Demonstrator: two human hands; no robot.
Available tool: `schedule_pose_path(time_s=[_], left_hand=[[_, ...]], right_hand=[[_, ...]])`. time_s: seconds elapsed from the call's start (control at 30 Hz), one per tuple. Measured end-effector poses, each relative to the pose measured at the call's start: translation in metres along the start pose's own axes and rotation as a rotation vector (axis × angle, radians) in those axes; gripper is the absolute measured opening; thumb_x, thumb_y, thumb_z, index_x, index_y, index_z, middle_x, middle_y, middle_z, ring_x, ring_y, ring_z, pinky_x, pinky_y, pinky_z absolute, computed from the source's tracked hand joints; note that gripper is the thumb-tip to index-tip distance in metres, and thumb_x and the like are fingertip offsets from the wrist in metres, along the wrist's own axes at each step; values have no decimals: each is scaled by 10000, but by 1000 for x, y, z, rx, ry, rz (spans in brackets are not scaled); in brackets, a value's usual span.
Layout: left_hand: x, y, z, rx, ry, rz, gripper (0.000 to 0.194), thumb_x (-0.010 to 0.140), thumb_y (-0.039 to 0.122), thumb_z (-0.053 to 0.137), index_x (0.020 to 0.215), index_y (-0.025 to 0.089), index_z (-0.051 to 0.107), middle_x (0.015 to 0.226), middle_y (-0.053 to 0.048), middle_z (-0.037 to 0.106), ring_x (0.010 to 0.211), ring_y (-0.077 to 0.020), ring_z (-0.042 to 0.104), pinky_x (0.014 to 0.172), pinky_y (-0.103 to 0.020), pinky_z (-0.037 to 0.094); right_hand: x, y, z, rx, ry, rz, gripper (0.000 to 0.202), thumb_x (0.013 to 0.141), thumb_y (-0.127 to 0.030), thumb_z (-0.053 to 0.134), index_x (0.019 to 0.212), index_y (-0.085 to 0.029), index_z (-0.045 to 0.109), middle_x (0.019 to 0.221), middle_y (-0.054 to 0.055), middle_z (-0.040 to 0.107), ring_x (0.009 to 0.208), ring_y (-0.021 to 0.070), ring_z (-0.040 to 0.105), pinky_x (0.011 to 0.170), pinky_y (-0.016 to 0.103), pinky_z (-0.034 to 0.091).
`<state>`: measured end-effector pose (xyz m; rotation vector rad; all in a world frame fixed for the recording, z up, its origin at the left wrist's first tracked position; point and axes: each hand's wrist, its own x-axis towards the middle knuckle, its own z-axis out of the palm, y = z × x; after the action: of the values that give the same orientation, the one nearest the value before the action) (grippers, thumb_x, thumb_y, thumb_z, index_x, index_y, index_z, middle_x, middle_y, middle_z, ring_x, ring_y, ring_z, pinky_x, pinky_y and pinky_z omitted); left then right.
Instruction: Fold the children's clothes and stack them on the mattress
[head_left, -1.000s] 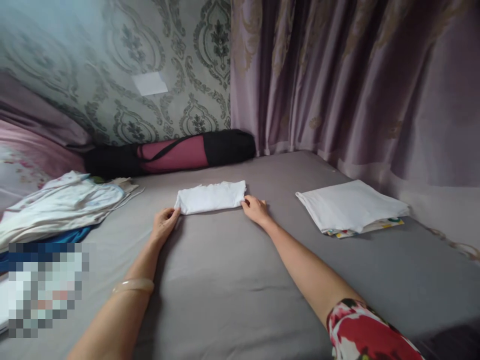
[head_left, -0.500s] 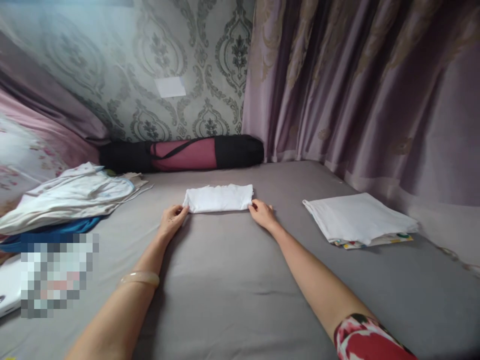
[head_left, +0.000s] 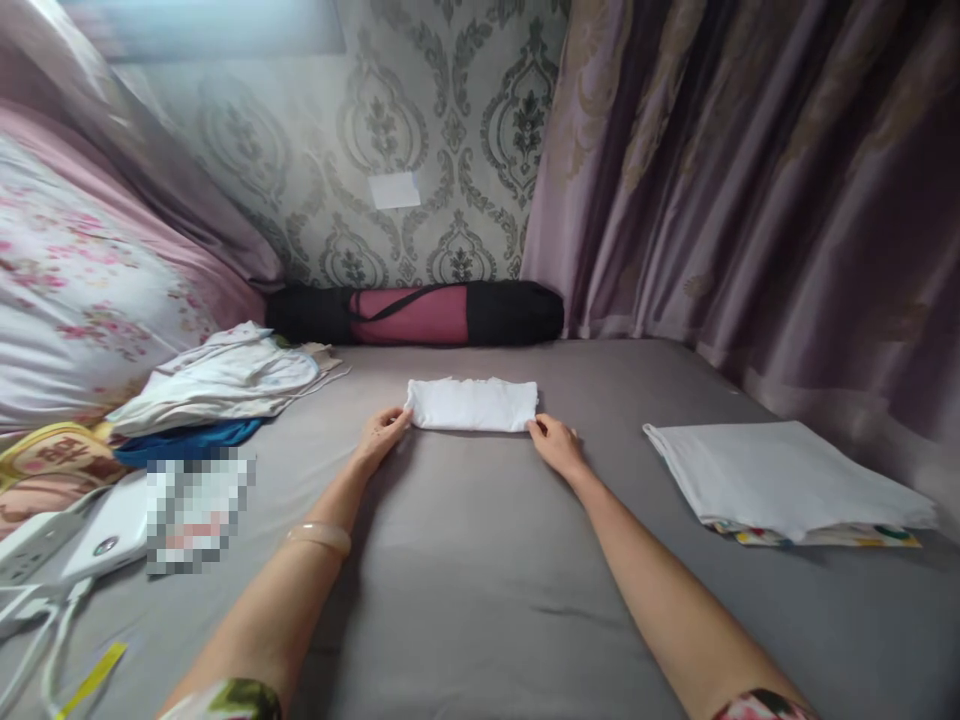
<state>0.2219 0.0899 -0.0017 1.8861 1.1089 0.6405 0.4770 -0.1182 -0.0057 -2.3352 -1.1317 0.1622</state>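
Note:
A white cloth (head_left: 472,405), folded into a flat narrow rectangle, lies on the grey bed sheet (head_left: 465,560) straight ahead. At its near left corner, my left hand (head_left: 384,434) pinches the fabric between thumb and fingers; a pale bangle circles that forearm. My right hand (head_left: 556,442) grips the near right corner in the same way, its other fingers curled. The far edge of the cloth looks slightly ragged.
Right of the hands lies a folded white stack of fabric (head_left: 787,475). Crumpled clothes (head_left: 225,375), a power strip (head_left: 34,545) and a white device (head_left: 120,520) with cables are on the left. A black-and-pink long bag (head_left: 412,315) rests against the wall.
The view has swung left, so everything appears farther right, and the power strip and cables have come into sight. Both hands keep hold of the cloth's corners, which looks unchanged.

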Motion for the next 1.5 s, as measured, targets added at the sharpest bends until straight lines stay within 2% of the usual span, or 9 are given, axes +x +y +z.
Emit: schedule_pose_path(time_s=[0.23, 0.47, 0.67, 0.83, 0.93, 1.03, 1.2, 1.37, 1.5], left_hand=[[6, 18, -11, -63, -102, -86, 610, 565, 745, 629, 713, 153, 618, 538, 21, 522, 473, -93, 412, 456, -221, 263], [5, 26, -20, -82, -219, -132, 619, 482, 756, 665, 605, 157, 569, 558, -35, 613, 463, -100, 454, 448, -221, 280], [-27, 31, -40, -31, -372, -106, 582, 552, 747, 649, 586, 171, 575, 592, -56, 648, 492, -127, 485, 454, -241, 286], [-59, 27, -52, -26, -457, -121, 560, 616, 737, 630, 558, 186, 551, 530, -12, 575, 470, -113, 427, 466, -245, 292], [-59, 20, -55, 15, -354, -196, 552, 630, 727, 625, 583, 179, 575, 528, -8, 564, 465, -116, 422, 465, -249, 293], [-44, 16, -48, 73, -177, -186, 497, 710, 653, 592, 725, 158, 639, 637, -37, 627, 552, -155, 516, 521, -259, 349], [-18, 18, -14, 354, 3, -174, 394, 825, 422, 563, 1061, 111, 616, 944, -157, 690, 848, -264, 626, 697, -314, 421], [-15, 11, 11, 571, 42, 78, 415, 942, 283, 393, 1331, 149, 444, 1116, -182, 640, 1034, -264, 602, 836, -328, 421], [-21, 6, 13, 758, -5, 218, 395, 984, 279, 267, 1309, 185, 469, 1060, -158, 598, 976, -254, 592, 800, -322, 429]], right_hand=[[6, -7, -4, 63, -17, 71, 204, 873, -365, 545, 793, -210, 650, 825, 10, 689, 771, 159, 588, 679, 252, 344], [4, -12, -29, 251, -144, 118, 222, 806, -290, 554, 618, -177, 587, 561, -29, 561, 573, 115, 513, 536, 203, 344], [-33, -2, -45, 409, -266, 34, 261, 771, -338, 566, 566, -176, 557, 522, -37, 526, 523, 102, 469, 513, 203, 344], [-60, 12, -54, 446, -362, 42, 175, 736, -332, 606, 689, -170, 653, 549, -29, 563, 519, 105, 484, 493, 203, 359], [-53, 22, -58, 461, -390, 178, 161, 715, -277, 641, 821, -168, 695, 590, -6, 612, 499, 109, 513, 454, 199, 386], [-31, 27, -52, 400, -252, 283, 140, 778, -262, 601, 841, -169, 684, 685, 39, 668, 528, 122, 573, 468, 211, 434], [2, 5, -28, 93, -31, 207, 278, 889, -299, 540, 1088, -136, 645, 971, 134, 717, 848, 214, 676, 716, 292, 496], [3, -21, -12, -145, 49, 167, 352, 947, -302, 463, 1253, -152, 549, 1171, 173, 646, 1038, 269, 636, 802, 327, 461], [-6, -27, -6, -327, 45, 129, 336, 986, -232, 325, 1238, -170, 538, 1166, 169, 615, 984, 251, 650, 776, 331, 454]])
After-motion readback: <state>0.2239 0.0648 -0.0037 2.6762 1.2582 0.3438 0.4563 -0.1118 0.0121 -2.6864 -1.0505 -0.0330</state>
